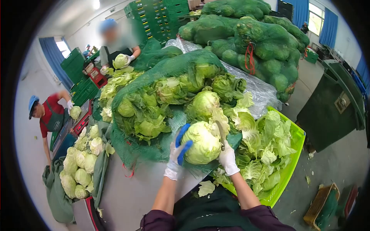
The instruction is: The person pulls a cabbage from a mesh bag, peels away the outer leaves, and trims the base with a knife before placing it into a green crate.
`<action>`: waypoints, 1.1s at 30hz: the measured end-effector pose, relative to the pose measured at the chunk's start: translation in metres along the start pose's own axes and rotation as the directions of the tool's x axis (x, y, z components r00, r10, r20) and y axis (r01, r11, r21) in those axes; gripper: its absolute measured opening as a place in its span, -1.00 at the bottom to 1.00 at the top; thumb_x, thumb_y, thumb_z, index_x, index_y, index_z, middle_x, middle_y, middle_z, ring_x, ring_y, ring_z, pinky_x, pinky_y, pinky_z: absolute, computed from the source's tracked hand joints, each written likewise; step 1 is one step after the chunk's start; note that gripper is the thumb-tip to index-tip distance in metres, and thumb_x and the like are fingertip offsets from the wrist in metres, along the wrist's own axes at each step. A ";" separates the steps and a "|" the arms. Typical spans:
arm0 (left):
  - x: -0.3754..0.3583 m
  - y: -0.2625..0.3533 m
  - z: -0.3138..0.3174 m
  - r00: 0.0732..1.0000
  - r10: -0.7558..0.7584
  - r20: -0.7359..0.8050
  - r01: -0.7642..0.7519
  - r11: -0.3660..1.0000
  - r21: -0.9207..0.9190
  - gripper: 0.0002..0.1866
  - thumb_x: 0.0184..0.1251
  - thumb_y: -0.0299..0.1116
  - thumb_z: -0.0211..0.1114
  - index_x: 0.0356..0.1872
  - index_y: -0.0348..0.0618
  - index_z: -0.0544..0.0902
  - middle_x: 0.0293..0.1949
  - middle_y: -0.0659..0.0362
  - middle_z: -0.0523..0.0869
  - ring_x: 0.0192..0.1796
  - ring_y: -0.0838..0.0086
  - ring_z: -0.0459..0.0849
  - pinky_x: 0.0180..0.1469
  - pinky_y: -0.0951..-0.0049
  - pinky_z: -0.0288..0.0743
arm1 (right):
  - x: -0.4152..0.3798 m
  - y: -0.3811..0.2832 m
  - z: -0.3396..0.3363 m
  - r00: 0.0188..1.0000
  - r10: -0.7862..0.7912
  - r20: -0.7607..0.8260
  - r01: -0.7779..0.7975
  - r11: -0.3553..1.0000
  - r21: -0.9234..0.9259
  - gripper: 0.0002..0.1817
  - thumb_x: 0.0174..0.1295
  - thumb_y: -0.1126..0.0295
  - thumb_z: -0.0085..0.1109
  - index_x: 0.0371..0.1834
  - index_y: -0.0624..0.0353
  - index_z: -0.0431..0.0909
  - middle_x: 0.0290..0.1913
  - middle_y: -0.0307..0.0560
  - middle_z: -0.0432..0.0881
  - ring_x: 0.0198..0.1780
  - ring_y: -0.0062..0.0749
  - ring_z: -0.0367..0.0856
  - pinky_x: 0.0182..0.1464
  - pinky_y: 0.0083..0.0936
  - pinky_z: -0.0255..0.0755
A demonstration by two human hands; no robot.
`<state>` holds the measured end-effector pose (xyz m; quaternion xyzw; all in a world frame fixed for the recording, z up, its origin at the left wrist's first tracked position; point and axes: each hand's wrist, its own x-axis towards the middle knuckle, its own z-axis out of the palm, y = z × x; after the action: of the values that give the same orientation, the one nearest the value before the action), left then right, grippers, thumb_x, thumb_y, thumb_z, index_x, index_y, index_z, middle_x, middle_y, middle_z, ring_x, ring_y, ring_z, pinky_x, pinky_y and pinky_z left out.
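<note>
My left hand (178,152), in a white glove with blue on the fingers, holds the left side of a pale green cabbage (201,143). On the cabbage's right side is my right hand (228,157), white-gloved and closed round a knife (221,133) whose blade points up along a loose outer leaf. Behind the cabbage, a green mesh sack (169,69) lies with more cabbages in and beside it. Just right of my hands, a lime-green crate (296,144) holds a heap of loose leaves.
Trimmed cabbages (82,169) fill a cloth-lined container at the left. Two co-workers in blue caps each handle a cabbage, at the far left and upper left. Full mesh sacks (266,50) are piled behind; a dark green bin (329,107) stands right.
</note>
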<state>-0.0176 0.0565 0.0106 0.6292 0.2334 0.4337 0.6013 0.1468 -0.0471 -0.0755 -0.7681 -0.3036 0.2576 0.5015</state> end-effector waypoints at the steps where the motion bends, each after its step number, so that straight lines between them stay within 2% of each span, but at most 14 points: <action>1: 0.006 0.008 0.000 0.999 -0.027 0.037 0.030 0.996 -0.079 -0.37 0.24 -0.24 0.30 0.30 -0.28 0.38 0.25 0.05 0.47 0.28 0.35 0.40 0.36 0.40 0.20 | -0.001 0.003 -0.006 1.000 0.016 -0.009 -0.016 1.000 -0.002 -0.51 0.24 0.48 0.06 0.28 0.06 0.37 -0.51 -0.04 0.61 -0.59 -0.33 0.58 -0.55 -0.38 0.44; 3: 0.029 0.043 0.012 0.986 -0.096 0.136 0.091 0.995 0.041 -0.32 0.24 -0.17 0.28 0.32 -0.35 0.34 0.29 0.04 0.43 0.33 0.32 0.35 0.38 0.37 0.15 | -0.005 -0.019 -0.029 0.975 -0.210 -0.073 0.194 0.964 -0.180 -0.39 0.18 0.52 0.04 0.37 0.11 0.25 -0.38 0.23 0.62 -0.42 0.04 0.62 -0.32 -0.22 0.47; 5: 0.043 0.041 0.030 0.972 -0.178 0.155 0.188 0.981 -0.052 -0.31 0.23 -0.13 0.30 0.34 -0.21 0.34 0.29 0.01 0.42 0.36 0.31 0.33 0.37 0.37 0.18 | -0.001 -0.024 -0.040 0.961 -0.262 -0.094 0.228 0.934 -0.275 -0.37 0.15 0.54 0.03 0.37 0.14 0.25 -0.39 0.23 0.62 -0.42 0.06 0.62 -0.33 -0.18 0.47; 7: 0.055 0.011 0.042 0.974 -0.132 0.184 -0.042 0.693 0.720 -0.34 0.20 -0.15 0.34 0.33 -0.08 0.39 0.30 -0.04 0.40 0.37 0.25 0.32 0.36 0.37 0.20 | 0.004 -0.026 -0.050 0.923 -0.372 -0.095 0.293 0.843 -0.452 -0.34 0.08 0.57 0.00 0.37 0.20 0.25 -0.43 0.24 0.61 -0.42 0.10 0.61 -0.36 -0.10 0.47; 8: 0.057 0.001 0.050 0.983 -0.121 0.141 -0.007 0.732 0.682 -0.38 0.11 -0.12 0.39 0.26 0.09 0.48 0.31 -0.11 0.37 0.34 0.09 0.36 0.34 0.28 0.27 | 0.015 -0.023 -0.056 0.959 -0.278 -0.060 0.208 0.829 -0.519 -0.36 0.08 0.56 -0.04 0.35 0.28 0.25 -0.44 0.26 0.59 -0.45 0.09 0.60 -0.39 -0.07 0.48; 12: 0.041 -0.015 0.052 0.979 0.069 0.190 -0.173 0.769 0.615 -0.45 0.09 -0.23 0.41 0.18 -0.01 0.56 0.25 -0.03 0.44 0.28 0.15 0.44 0.28 0.31 0.33 | 0.067 0.008 -0.072 0.977 -0.213 -0.006 0.168 0.788 -0.592 -0.49 0.15 0.51 -0.11 0.23 0.40 0.33 -0.36 0.33 0.62 -0.34 0.13 0.63 -0.30 -0.09 0.50; 15: 0.022 -0.008 0.040 0.986 0.052 0.157 -0.116 0.895 0.431 -0.45 0.09 -0.31 0.41 0.19 -0.06 0.55 0.22 0.01 0.46 0.26 0.22 0.46 0.26 0.35 0.35 | 0.107 0.033 -0.075 0.990 -0.103 0.100 0.141 0.823 -0.551 -0.60 0.19 0.48 -0.14 0.09 0.44 0.38 -0.31 0.35 0.63 -0.24 0.18 0.64 -0.15 -0.09 0.49; 17: 0.006 -0.006 0.032 0.976 0.120 0.184 -0.204 0.807 0.555 -0.44 0.10 -0.33 0.41 0.20 -0.10 0.53 0.21 0.00 0.46 0.26 0.26 0.46 0.25 0.36 0.37 | 0.106 0.030 -0.071 0.991 -0.123 0.049 0.127 0.783 -0.609 -0.63 0.19 0.46 -0.12 0.05 0.43 0.38 -0.31 0.36 0.63 -0.22 0.18 0.64 -0.14 -0.10 0.50; 19: -0.012 -0.006 0.030 0.957 0.248 0.151 -0.290 0.840 0.458 -0.35 0.05 -0.30 0.44 0.25 -0.08 0.49 0.16 -0.04 0.47 0.20 0.25 0.48 0.22 0.35 0.39 | 0.091 0.014 -0.089 0.971 0.094 0.221 -0.014 0.941 -0.339 -0.52 0.28 0.21 0.05 0.06 0.43 0.36 -0.54 0.12 0.63 -0.50 -0.08 0.64 -0.38 -0.29 0.51; 23: -0.007 0.022 0.023 0.996 0.048 0.077 -0.090 0.622 0.778 -0.23 -0.06 -0.38 0.50 0.30 0.05 0.42 0.08 -0.06 0.53 0.07 0.16 0.56 0.13 0.28 0.46 | 0.029 -0.019 -0.110 0.991 0.058 0.119 -0.069 0.994 0.086 -0.43 0.36 -0.10 -0.05 -0.08 0.32 0.42 -0.66 -0.06 0.57 -0.68 -0.32 0.52 -0.49 -0.40 0.44; 26: 0.004 0.030 0.038 0.998 0.023 0.053 -0.057 0.492 0.869 -0.23 -0.05 -0.15 0.49 0.29 0.07 0.44 -0.07 -0.10 0.58 -0.07 0.10 0.63 0.01 0.22 0.51 | -0.020 -0.014 -0.089 0.978 -0.206 0.008 0.206 0.971 -0.123 -0.52 0.38 -0.02 -0.05 -0.06 0.25 0.51 -0.58 0.07 0.60 -0.57 -0.13 0.59 -0.35 -0.30 0.49; 29: 0.006 0.038 0.063 1.000 -0.017 -0.018 0.023 0.323 0.946 -0.27 -0.05 0.06 0.45 0.23 0.09 0.51 -0.15 -0.09 0.61 -0.14 0.09 0.66 -0.05 0.22 0.54 | -0.051 -0.005 -0.056 0.828 -0.519 -0.211 0.457 0.844 -0.282 -0.51 0.37 0.05 -0.03 0.17 0.19 0.45 -0.52 0.17 0.60 -0.52 0.11 0.56 -0.34 -0.15 0.47; 30: 0.007 0.043 0.070 0.996 -0.064 -0.069 0.085 0.312 0.946 -0.29 -0.05 0.07 0.44 0.20 0.10 0.53 -0.12 -0.10 0.59 -0.09 0.08 0.64 -0.05 0.22 0.54 | -0.063 -0.011 -0.053 0.953 -0.281 -0.110 0.222 0.900 -0.376 -0.45 0.40 0.08 -0.07 0.31 0.24 0.31 -0.55 0.18 0.59 -0.52 0.11 0.57 -0.40 -0.09 0.45; 33: 0.000 0.036 0.078 0.997 -0.005 -0.077 0.076 0.237 0.969 -0.36 0.00 0.00 0.43 0.16 0.07 0.54 -0.06 -0.07 0.57 0.02 0.13 0.58 -0.04 0.26 0.54 | -0.072 -0.031 -0.049 0.995 -0.096 -0.036 0.074 0.914 -0.400 -0.40 0.41 0.08 -0.12 0.37 0.29 0.19 -0.57 0.17 0.59 -0.55 0.11 0.57 -0.48 -0.07 0.43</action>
<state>0.0390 0.0069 0.0527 0.8470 0.4847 0.1994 0.0885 0.1258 -0.1194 -0.0222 -0.8468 -0.3688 0.1474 0.3539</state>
